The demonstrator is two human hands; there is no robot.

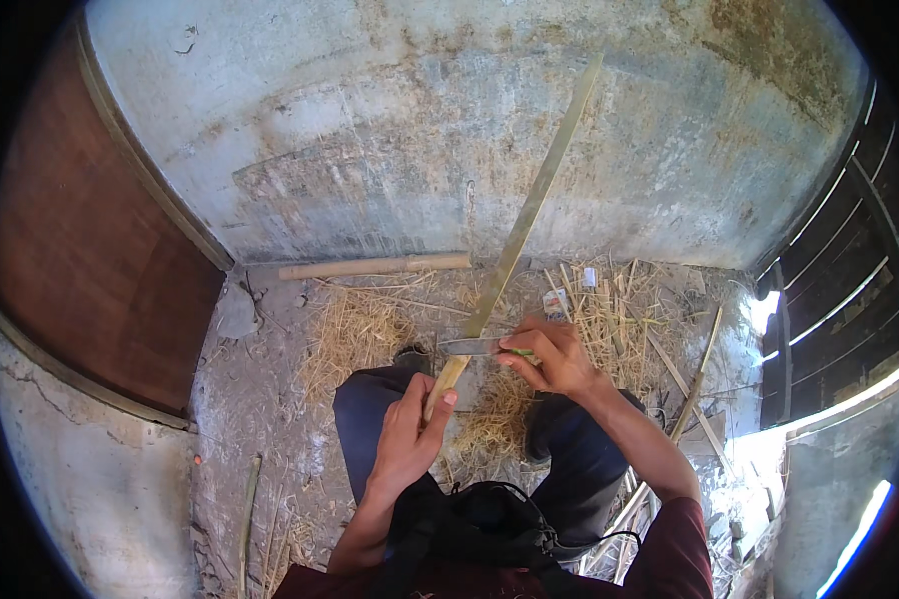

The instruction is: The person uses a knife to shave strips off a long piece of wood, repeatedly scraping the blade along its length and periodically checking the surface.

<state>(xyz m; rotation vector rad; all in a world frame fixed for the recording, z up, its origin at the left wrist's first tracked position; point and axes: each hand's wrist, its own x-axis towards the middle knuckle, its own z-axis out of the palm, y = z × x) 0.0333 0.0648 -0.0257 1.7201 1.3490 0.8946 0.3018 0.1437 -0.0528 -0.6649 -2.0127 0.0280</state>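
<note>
A long, flat bamboo strip (529, 215) slants up and away from me, its far end against the wall. My left hand (412, 429) is closed around its near end, above my left knee. In my right hand (551, 354) is a knife, gripped by a handle that shows a bit of green. The knife blade (469, 346) lies across the strip, just beyond my left hand, and seems to touch it. My right fingers hide most of the handle.
Pale shavings (355, 334) are heaped on the floor around my feet. A bamboo pole (375, 267) lies along the wall (370, 150). Small packets (556, 302) rest among the shavings. A brown door panel (100, 220) stands left, dark slats (839, 270) right. Several sticks (704, 374) lie at right.
</note>
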